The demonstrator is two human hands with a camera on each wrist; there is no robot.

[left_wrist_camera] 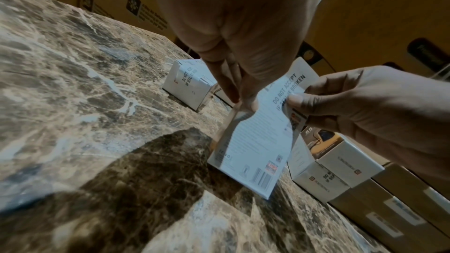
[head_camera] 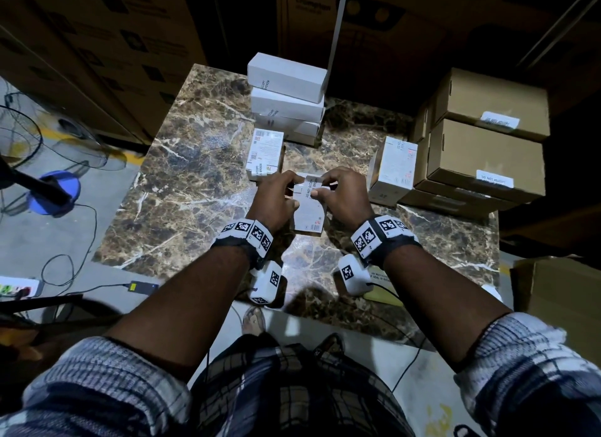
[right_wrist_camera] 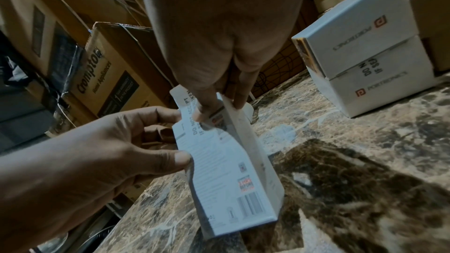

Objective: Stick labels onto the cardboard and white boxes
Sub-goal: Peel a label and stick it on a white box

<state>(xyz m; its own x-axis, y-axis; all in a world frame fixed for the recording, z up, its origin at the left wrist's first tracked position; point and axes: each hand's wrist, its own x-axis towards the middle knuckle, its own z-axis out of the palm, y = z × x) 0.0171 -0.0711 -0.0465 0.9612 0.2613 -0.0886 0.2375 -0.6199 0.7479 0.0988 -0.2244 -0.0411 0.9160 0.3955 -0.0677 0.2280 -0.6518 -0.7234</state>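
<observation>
- A person stands at a brown marble tabletop (head_camera: 195, 182) and works on a small white box (head_camera: 309, 221) at its middle, the box tipped up on its near lower edge rather than lying flat.
- The left hand (head_camera: 276, 195) grips the box's left side, thumb on the printed face and fingers curled behind it, as the right wrist view shows.
- The right hand (head_camera: 341, 192) pinches the box's far top corner, its thumb (left_wrist_camera: 295, 101) pressing a white label (left_wrist_camera: 289, 88) that reads "DO NOT ACCEPT IF SEAL IS BROKEN."
- The label's lower part lies on the printed face; its upper end stands free above the box's top edge.
- A barcode and a red mark sit at the near bottom of that face.
- Just beyond the hands, a second labelled white box (head_camera: 264, 158) stands upright in front of a stack of white boxes (head_camera: 287, 98) at the tabletop's far edge.
- To the right, two more white boxes (head_camera: 392, 173) are piled one on the other, the lower showing a strip of the same label in the wrist views.
- Beside them, at the right edge, stacked cardboard boxes (head_camera: 481, 143) carry white labels on their near sides.
- Large printed cartons (head_camera: 97, 46) stand behind the tabletop, and a fan (head_camera: 39, 150) and cables lie on the floor to the left.
</observation>
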